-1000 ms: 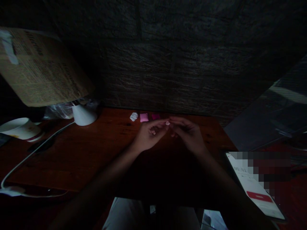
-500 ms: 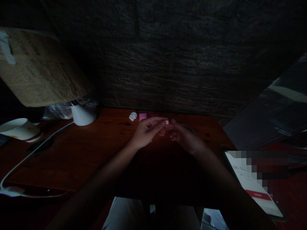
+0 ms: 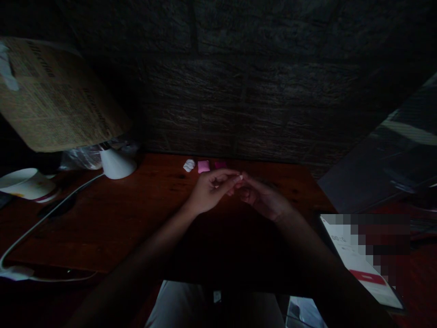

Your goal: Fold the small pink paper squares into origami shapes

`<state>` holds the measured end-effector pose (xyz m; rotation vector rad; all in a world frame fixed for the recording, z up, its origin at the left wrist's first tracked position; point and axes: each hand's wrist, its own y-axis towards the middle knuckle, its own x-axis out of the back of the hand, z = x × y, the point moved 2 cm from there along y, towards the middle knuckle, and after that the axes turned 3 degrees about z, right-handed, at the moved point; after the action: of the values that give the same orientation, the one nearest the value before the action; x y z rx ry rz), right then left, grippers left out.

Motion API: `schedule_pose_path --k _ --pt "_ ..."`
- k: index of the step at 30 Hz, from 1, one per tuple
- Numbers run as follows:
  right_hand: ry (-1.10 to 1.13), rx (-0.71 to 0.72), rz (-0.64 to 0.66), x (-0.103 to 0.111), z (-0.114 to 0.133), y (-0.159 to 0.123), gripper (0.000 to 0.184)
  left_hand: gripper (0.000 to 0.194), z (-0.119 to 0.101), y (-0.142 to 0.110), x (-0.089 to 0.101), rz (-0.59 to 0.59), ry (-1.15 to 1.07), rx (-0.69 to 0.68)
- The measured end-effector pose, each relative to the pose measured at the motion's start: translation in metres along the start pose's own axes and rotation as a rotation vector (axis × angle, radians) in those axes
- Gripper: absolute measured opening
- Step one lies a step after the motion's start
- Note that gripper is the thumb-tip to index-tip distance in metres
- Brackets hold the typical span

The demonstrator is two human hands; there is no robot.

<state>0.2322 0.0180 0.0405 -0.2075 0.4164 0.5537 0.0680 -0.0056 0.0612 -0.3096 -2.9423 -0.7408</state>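
Above the middle of the table, my left hand (image 3: 212, 190) pinches a small pale piece of clay (image 3: 241, 177) between thumb and forefinger. My right hand (image 3: 264, 199) meets it from the other side, a fingertip on the same piece and the remaining fingers curled in. Dim light leaves the exact grip of the right fingers hard to see. Just beyond my left hand lie a crumpled white lump (image 3: 189, 165), a pink square block (image 3: 204, 166) and a dark magenta block (image 3: 220, 165), partly behind the fingers.
On the left stand a lamp with a white base (image 3: 118, 165) and newsprint shade (image 3: 61, 100), and a paper cup (image 3: 29, 182). A white cord (image 3: 51, 216) crosses the table. A lit phone (image 3: 362, 264) lies at the right. Behind rises a dark brick wall (image 3: 218, 91).
My right fingers drew back from the pale piece, leaving it in my left pinch, then came back to touch it. The blocks on the table stayed put.
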Motion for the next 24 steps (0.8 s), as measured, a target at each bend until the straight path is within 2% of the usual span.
schedule_pose_path --k 11,19,24 --pt "0.074 0.010 -0.039 -0.0034 -0.0003 -0.0003 0.032 0.025 0.0038 -0.0016 -0.0010 -0.044 0.009 -0.033" --pt "0.044 0.016 -0.099 -0.0071 0.0033 -0.0004 0.037 0.020 0.0082 0.0019 0.0030 -0.086 -0.005 -0.041" --pt "0.072 0.015 -0.089 -0.0046 0.0021 -0.0007 0.033 0.014 0.0040 0.0017 0.0038 -0.077 0.057 -0.149"
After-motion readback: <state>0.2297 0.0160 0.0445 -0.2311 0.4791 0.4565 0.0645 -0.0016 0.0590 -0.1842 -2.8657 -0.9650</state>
